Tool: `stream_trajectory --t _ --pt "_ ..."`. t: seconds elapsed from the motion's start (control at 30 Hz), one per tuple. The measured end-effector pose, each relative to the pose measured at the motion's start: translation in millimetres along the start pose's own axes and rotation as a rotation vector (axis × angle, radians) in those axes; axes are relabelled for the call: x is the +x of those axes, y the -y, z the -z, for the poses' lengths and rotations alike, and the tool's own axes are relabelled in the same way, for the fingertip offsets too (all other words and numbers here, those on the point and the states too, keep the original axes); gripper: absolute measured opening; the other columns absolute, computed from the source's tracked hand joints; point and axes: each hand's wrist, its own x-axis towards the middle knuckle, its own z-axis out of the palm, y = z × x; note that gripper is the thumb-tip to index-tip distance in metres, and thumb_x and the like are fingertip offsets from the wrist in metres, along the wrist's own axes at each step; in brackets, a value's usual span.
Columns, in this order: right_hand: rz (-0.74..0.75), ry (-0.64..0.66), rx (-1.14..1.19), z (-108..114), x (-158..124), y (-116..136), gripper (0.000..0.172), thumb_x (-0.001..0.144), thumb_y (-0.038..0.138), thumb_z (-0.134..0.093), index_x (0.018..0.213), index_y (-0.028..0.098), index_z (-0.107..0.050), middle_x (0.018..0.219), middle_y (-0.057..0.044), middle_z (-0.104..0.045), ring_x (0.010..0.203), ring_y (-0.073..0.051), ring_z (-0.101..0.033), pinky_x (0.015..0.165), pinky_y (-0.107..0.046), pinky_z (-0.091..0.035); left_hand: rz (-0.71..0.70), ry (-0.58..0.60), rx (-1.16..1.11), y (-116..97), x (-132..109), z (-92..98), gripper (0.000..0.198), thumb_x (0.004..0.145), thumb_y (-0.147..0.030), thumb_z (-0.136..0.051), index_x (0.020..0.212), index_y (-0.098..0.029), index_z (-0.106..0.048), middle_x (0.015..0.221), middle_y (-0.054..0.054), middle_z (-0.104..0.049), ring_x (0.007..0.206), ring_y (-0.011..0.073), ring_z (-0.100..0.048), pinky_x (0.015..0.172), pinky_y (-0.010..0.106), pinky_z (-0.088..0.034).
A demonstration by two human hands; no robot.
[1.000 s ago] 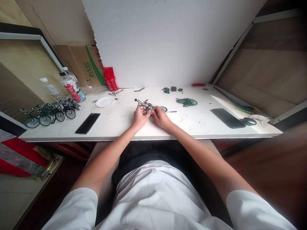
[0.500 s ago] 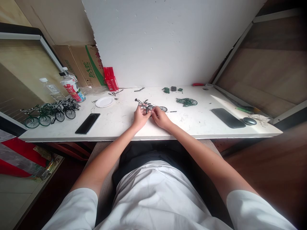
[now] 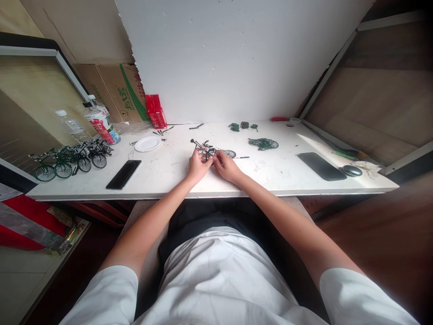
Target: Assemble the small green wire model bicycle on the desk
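A small black model bicycle (image 3: 210, 152) is between my hands, over the middle of the white table (image 3: 162, 180). My left hand (image 3: 199, 165) is closed round its left part, with fingers wrapped about the frame. My right hand (image 3: 226, 165) pinches at the bicycle's middle, close to the left fingertips; the exact part in the pinch is hidden. Just beyond the right fingers a loose spoked wheel or wheel part (image 3: 230, 154) shows, and a thin dark rod (image 3: 242, 157) lies to its right.
Several finished-looking model bicycles (image 3: 64, 164) stand at the left, near bottles (image 3: 101, 124). A phone (image 3: 123, 174) and white plate (image 3: 148, 144) lie left of my hands. Green bicycle parts (image 3: 263, 144) lie right, with a dark flat slab (image 3: 321, 166) and mouse (image 3: 352, 171) farther over.
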Motion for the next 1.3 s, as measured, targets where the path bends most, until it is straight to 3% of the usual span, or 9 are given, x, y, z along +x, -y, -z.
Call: stream_trajectory --t 0.3,1.3 --pt "0.002 0.008 -0.021 0.1 0.6 -0.3 0.024 0.110 0.050 -0.041 0.101 0.027 -0.045 0.102 -0.014 -0.074 0.086 -0.032 -0.068 0.083 -0.048 -0.053 -0.017 0.009 0.020 7.3 1.3 -0.1 0.046 0.086 -0.020 -0.080 0.127 -0.021 -0.059 0.120 0.013 -0.082 0.089 0.0185 -0.082 0.080 0.028 -0.065" --pt "0.013 -0.003 -0.039 0.1 1.0 1.2 0.020 0.106 0.044 -0.045 0.096 0.028 -0.045 0.094 -0.011 -0.073 0.079 -0.030 -0.064 0.078 -0.046 -0.052 -0.027 0.024 0.096 8.3 0.6 1.2 0.045 0.086 -0.022 -0.081 0.126 -0.023 -0.061 0.100 0.005 -0.080 0.078 0.0162 -0.077 0.075 0.027 -0.062"
